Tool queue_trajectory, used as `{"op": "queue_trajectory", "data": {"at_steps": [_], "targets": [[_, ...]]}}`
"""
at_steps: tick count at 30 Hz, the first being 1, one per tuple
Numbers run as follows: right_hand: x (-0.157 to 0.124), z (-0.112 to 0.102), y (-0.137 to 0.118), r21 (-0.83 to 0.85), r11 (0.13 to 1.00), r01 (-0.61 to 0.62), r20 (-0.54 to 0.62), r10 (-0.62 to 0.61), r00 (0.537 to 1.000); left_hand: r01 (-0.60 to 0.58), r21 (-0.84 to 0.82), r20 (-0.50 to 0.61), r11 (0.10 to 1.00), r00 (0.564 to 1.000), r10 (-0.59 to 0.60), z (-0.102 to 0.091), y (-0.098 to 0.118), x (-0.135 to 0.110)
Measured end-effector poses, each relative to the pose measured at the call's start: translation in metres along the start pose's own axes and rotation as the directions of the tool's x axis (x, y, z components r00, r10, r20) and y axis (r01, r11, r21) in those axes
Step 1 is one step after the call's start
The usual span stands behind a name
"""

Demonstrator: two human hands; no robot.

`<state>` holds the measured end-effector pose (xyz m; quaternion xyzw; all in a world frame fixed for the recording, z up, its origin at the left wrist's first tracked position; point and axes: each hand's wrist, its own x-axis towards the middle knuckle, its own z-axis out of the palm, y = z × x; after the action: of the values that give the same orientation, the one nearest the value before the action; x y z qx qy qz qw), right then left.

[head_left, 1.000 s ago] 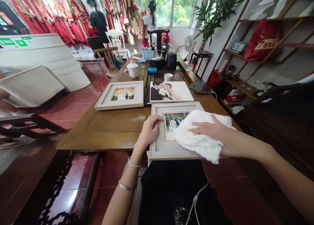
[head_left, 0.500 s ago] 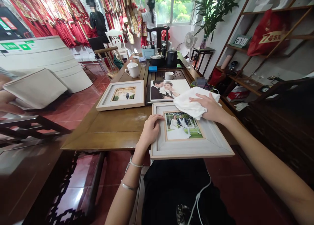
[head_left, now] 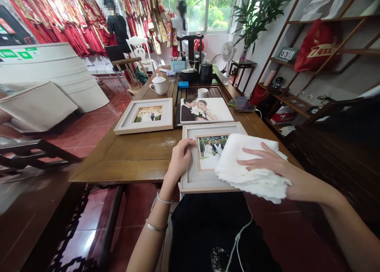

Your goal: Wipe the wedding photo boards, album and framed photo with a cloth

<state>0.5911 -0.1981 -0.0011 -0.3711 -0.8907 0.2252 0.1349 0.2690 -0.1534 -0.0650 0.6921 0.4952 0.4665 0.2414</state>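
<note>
A picture frame [head_left: 189, 177] with a pale wooden edge and grey mat lies at the table's near edge, holding a photo of a couple outdoors. My left hand [head_left: 179, 157] grips its left side, fingers curled over the border. Over its right half spreads a folded white cloth [head_left: 231, 157], which hides part of the photo and the frame's right corner. My right hand [head_left: 267, 165] holds this cloth from above, pressing it down with fingers apart. Just beyond lies a frameless photo panel [head_left: 219, 112]; to the left rests a second picture frame [head_left: 124, 123].
On the wooden table [head_left: 142, 151] stand a lidded white teapot [head_left: 159, 85], a small white cup [head_left: 203, 93] and a black kettle [head_left: 206, 72]. A phone [head_left: 245, 105] with a cable lies at the right edge. Shelves with a red bag [head_left: 316, 46] flank the right side.
My right hand has moved the cloth from the frame's far right corner toward me and rightward, covering part of the photo. My left hand stays on the frame's left side.
</note>
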Motion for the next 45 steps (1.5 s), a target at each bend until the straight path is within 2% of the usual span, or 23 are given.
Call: {"op": "queue_trajectory", "data": {"at_steps": [6, 9, 11, 15, 20, 26, 31, 33, 37, 41, 45], "targets": [[-0.02, -0.001, -0.024, 0.148, 0.984, 0.094, 0.061, -0.104, 0.993, 0.0, 0.005, 0.008, 1.0, 1.0, 0.0, -0.001, -0.001, 0.0], [-0.024, 0.001, -0.027, 0.146, 0.982, 0.118, 0.067, -0.129, 0.989, -0.005, 0.006, 0.021, 1.0, 1.0, 0.005, -0.002, -0.002, 0.0], [-0.021, 0.004, -0.021, 0.107, 0.991, 0.084, 0.077, -0.092, 0.993, -0.016, 0.007, 0.033, 1.0, 0.999, 0.016, -0.003, -0.003, 0.001], [-0.001, 0.006, 0.002, -0.003, 1.0, -0.025, -0.003, 0.025, 1.0, -0.03, 0.001, 0.059, 1.0, 0.998, 0.03, -0.005, -0.004, 0.001], [0.04, -0.002, 0.032, -0.106, 0.994, -0.041, -0.116, 0.028, 0.993, -0.024, -0.007, 0.081, 1.0, 0.996, 0.024, -0.006, -0.002, 0.001], [0.083, -0.008, 0.057, -0.17, 0.984, -0.058, -0.163, 0.03, 0.986, -0.02, -0.007, 0.073, 1.0, 0.997, 0.02, -0.006, -0.002, 0.001], [0.099, -0.003, 0.077, -0.239, 0.964, -0.12, -0.337, 0.033, 0.941, -0.017, -0.011, 0.061, 1.0, 0.998, 0.018, -0.005, -0.001, 0.001], [0.099, -0.001, 0.08, -0.213, 0.972, -0.102, -0.347, 0.023, 0.937, -0.011, -0.009, 0.051, 1.0, 0.999, 0.012, -0.005, 0.0, 0.001], [0.084, 0.002, 0.07, -0.202, 0.979, -0.035, -0.284, -0.024, 0.958, -0.005, 0.016, 0.043, 1.0, 0.999, 0.005, -0.003, 0.002, 0.001], [0.058, 0.003, 0.046, -0.173, 0.985, -0.015, -0.199, -0.02, 0.98, -0.006, 0.024, 0.038, 1.0, 0.999, 0.006, -0.001, 0.0, 0.001], [0.028, -0.003, 0.017, -0.05, 0.998, -0.042, -0.111, 0.036, 0.993, -0.013, 0.027, 0.046, 1.0, 0.999, 0.012, -0.001, -0.001, 0.002]]}}
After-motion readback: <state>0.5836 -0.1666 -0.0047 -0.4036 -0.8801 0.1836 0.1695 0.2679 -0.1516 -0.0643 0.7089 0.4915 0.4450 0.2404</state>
